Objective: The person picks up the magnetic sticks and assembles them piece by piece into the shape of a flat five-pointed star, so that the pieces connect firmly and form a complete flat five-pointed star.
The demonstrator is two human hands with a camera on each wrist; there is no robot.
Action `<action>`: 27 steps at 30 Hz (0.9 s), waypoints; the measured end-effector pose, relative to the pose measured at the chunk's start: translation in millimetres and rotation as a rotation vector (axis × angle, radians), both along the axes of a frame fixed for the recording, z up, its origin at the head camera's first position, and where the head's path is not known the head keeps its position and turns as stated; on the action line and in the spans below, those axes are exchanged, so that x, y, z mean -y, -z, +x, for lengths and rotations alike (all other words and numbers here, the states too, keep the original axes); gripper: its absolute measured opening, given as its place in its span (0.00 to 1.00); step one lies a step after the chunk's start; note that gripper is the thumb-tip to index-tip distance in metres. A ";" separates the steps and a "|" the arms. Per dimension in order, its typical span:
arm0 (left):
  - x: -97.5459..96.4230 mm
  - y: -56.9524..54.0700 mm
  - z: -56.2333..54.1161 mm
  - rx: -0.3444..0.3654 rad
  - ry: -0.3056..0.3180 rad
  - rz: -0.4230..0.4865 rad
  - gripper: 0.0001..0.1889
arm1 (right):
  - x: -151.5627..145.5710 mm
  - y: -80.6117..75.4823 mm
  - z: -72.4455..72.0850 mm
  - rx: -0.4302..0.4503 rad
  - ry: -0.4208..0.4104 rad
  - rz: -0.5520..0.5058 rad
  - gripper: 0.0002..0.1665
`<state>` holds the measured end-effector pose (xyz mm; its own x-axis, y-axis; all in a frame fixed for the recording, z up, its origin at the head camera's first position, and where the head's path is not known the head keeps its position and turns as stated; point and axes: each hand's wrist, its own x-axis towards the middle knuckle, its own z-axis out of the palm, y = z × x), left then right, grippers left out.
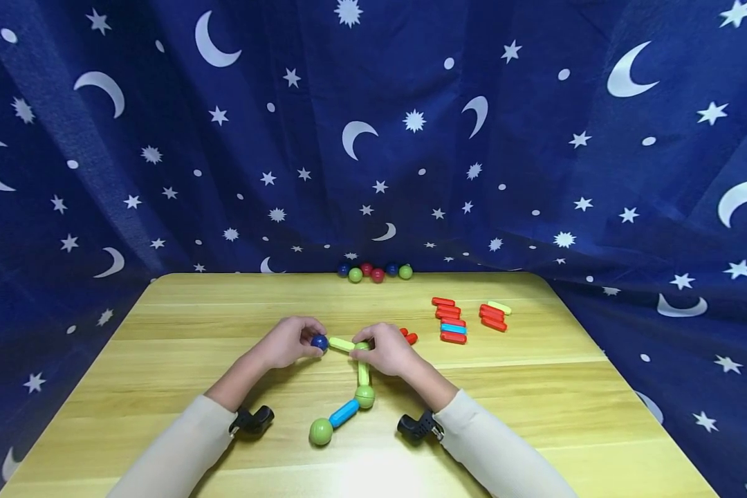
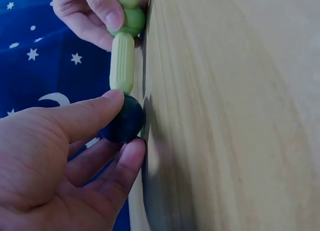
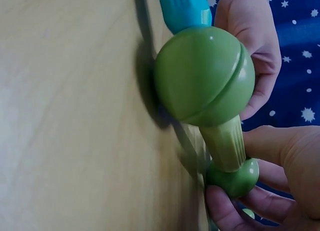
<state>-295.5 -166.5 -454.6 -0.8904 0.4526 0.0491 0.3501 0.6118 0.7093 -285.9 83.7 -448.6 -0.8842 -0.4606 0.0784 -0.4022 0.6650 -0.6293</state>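
Note:
My left hand point(image 1: 288, 342) grips a dark blue ball point(image 2: 125, 122) between thumb and fingers. That ball meets one end of a pale green rod point(image 2: 121, 65). At the rod's other end is a green ball point(image 3: 235, 178), which my right hand point(image 1: 386, 350) pinches. From this ball a second pale green rod point(image 1: 364, 374) runs toward the near edge, down to another green ball point(image 1: 364, 396). A light blue rod point(image 1: 344, 413) continues from there toward the near left and ends at a larger-looking green ball point(image 1: 321, 431). Together these pieces form a bent chain low over the table.
Several blue, green and red balls point(image 1: 377, 275) line the far edge of the wooden table point(image 1: 211, 304). Right of centre lie red rods point(image 1: 453, 338), a blue rod point(image 1: 453, 328) and a pale green rod point(image 1: 500, 307). Two red pieces point(image 1: 411, 338) peek out behind my right hand.

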 end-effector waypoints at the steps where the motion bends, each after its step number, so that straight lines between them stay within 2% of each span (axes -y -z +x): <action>1: 0.2 -0.2 -0.3 -0.003 -0.009 0.001 0.15 | 0.1 0.0 0.1 -0.005 -0.003 -0.001 0.14; 6: 0.9 0.0 -2.2 -0.014 -0.040 0.000 0.16 | 0.0 -0.4 1.1 -0.012 -0.014 -0.009 0.12; 14: -1.8 -0.6 -0.9 -0.009 -0.004 -0.012 0.16 | -1.7 -0.3 0.7 0.006 -0.021 -0.014 0.14; 20: -2.3 1.3 1.4 0.001 -0.023 -0.018 0.20 | -1.6 -0.2 1.0 -0.023 -0.022 -0.004 0.14; 24: -3.6 -0.2 13.1 -0.059 -0.069 -0.024 0.25 | -1.7 0.2 2.7 -0.043 0.007 0.008 0.13; 27: -6.5 -5.0 30.6 -0.134 -0.115 -0.058 0.22 | -2.4 -0.2 4.9 -0.049 0.038 0.014 0.13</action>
<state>-264.9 -160.0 -449.6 -0.9238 0.3534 0.1474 0.3642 0.6918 0.6235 -281.0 86.1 -448.3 -0.8965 -0.4277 0.1158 -0.4063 0.6893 -0.5999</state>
